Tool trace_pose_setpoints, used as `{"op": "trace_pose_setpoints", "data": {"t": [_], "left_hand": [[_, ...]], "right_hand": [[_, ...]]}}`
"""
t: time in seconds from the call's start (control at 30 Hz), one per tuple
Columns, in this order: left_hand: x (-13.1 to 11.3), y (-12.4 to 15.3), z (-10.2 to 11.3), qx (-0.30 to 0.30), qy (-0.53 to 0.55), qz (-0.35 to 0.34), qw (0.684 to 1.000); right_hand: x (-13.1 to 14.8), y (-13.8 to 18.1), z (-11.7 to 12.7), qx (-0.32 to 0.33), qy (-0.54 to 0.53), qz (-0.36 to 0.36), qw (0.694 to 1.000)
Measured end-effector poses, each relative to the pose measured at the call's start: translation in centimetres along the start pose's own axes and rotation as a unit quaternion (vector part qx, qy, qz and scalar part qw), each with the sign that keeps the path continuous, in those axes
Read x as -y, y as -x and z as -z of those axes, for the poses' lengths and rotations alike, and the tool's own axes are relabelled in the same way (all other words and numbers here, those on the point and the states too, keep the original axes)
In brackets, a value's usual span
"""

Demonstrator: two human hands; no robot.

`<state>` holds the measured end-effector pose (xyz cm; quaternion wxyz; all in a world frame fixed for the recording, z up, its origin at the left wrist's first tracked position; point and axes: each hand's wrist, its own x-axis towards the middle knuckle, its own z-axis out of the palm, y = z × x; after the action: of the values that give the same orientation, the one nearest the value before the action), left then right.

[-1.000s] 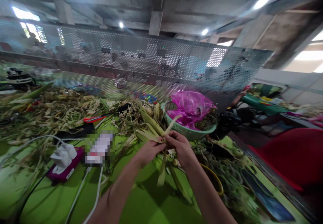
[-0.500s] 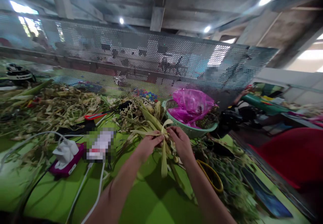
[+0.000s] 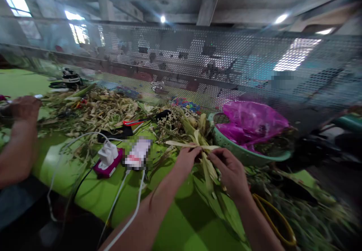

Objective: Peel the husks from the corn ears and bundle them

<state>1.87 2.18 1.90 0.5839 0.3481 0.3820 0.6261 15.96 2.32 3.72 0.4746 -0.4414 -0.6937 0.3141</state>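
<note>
My left hand and my right hand meet over a bundle of pale green leaf strips above the green table. Both pinch the strips, fingers closed around them. One long strip sticks out to the left and others hang down between my hands. A heap of dried leaves lies behind on the table.
A green basket holding a pink plastic bag stands at the right. A purple power strip with white chargers and cables lies at the left. Another person's hand rests at the far left. A perforated metal screen borders the table.
The view has swung left, bringing another person's arm into sight. My hands have kept hold of the strips, and one strip now points out to the left.
</note>
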Motion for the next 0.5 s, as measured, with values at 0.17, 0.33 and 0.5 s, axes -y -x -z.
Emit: {"op": "trace_pose_setpoints", "data": {"t": [0.17,0.33,0.5], "left_hand": [[-0.5,0.5,0.0,-0.027,0.018,-0.023,0.999],[-0.2,0.5,-0.2,-0.032,0.087,0.015,0.996],[-0.1,0.4,0.2,-0.040,0.021,-0.008,0.999]], "right_hand": [[0.4,0.4,-1.5,0.058,-0.108,-0.064,0.990],[0.0,0.3,-1.4,0.085,-0.149,-0.097,0.980],[0.1,0.2,-0.5,0.112,-0.110,-0.098,0.983]]}}
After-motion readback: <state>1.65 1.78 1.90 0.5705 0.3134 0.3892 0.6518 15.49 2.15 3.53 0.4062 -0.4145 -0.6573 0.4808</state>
